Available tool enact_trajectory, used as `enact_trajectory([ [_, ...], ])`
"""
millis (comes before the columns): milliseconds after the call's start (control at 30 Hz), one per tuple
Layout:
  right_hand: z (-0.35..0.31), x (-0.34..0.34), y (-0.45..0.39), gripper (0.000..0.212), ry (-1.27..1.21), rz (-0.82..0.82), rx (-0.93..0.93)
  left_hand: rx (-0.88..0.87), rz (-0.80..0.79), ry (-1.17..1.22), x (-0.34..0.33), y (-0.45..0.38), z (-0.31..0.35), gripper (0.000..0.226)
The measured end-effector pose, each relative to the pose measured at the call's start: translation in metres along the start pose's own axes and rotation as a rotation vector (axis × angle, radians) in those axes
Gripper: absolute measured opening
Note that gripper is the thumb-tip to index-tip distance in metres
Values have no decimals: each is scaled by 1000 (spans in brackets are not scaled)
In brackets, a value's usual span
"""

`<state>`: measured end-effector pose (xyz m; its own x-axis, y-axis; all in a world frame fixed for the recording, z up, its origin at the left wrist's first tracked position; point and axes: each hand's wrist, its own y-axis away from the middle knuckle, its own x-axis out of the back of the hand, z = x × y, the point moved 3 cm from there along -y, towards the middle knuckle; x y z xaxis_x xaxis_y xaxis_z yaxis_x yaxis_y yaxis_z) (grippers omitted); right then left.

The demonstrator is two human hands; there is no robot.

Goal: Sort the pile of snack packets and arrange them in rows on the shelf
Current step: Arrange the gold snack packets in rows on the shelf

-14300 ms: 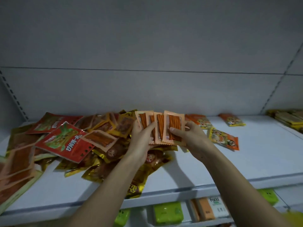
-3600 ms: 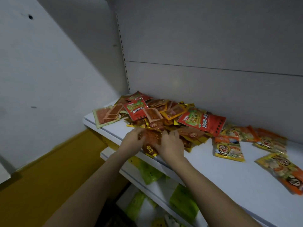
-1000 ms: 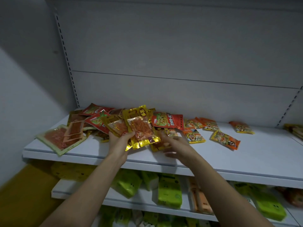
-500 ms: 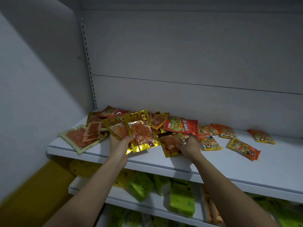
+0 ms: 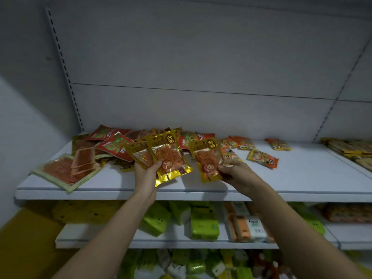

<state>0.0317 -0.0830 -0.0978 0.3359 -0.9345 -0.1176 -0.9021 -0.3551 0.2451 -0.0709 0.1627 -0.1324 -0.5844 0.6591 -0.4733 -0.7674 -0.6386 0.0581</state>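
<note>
Pile [image 5: 120,146] behind gold packets [image 5: 169,160]; orange packets [image 5: 261,158] right.

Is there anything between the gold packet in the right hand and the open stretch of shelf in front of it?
Nothing visible does. The right hand pinches the gold packet above bare white shelf. The small orange cartoon packets lie farther back and to the right, and the left hand holds its own gold packets off to the side.

I hold two gold packets [image 5: 165,160] in my left hand [image 5: 146,175], one gold packet [image 5: 207,160] in my right hand [image 5: 234,174]; three red packets [image 5: 116,144] lie far left.
</note>
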Motion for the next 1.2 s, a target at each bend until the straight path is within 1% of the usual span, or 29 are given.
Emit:
enact_trajectory([
  [33,-2,6,5,19,-50,15,12,15,-14,-3,-8,2,-6,50],
  [100,-6,18,13,31,-140,29,35,42,-50,-18,-25,9,-18,49],
  [167,-10,28,22,38,-177,43,50,67,-104,-32,-44,17,-29,54],
  [233,-15,39,33,33,-132,55,64,79,-153,-47,-67,27,-36,57],
  [333,-18,59,51,21,40,118,98,84,-230,-68,-102,41,-46,49],
  [367,-18,68,55,20,81,160,110,86,-259,-80,-114,46,-50,49],
  [433,-18,92,63,27,110,231,110,85,-312,-97,-138,59,-58,54],
  [500,-19,123,76,27,105,251,99,102,-354,-107,-167,76,-74,57],
  [567,-20,138,84,26,84,242,75,101,-387,-125,-183,86,-83,52],
  [700,-23,203,107,29,67,259,91,128,-411,-130,-241,125,-116,47],
  [767,-27,241,121,27,71,281,90,160,-421,-121,-271,146,-134,43],
  [900,-32,315,144,33,82,327,83,204,-466,-134,-331,189,-169,45],
  [967,-34,348,153,31,99,355,92,229,-476,-136,-359,209,-184,44],
  [1067,-41,394,163,28,105,402,115,277,-497,-111,-400,232,-202,45],
  [1200,-47,446,168,33,154,467,125,299,-534,-146,-446,251,-225,43],
])
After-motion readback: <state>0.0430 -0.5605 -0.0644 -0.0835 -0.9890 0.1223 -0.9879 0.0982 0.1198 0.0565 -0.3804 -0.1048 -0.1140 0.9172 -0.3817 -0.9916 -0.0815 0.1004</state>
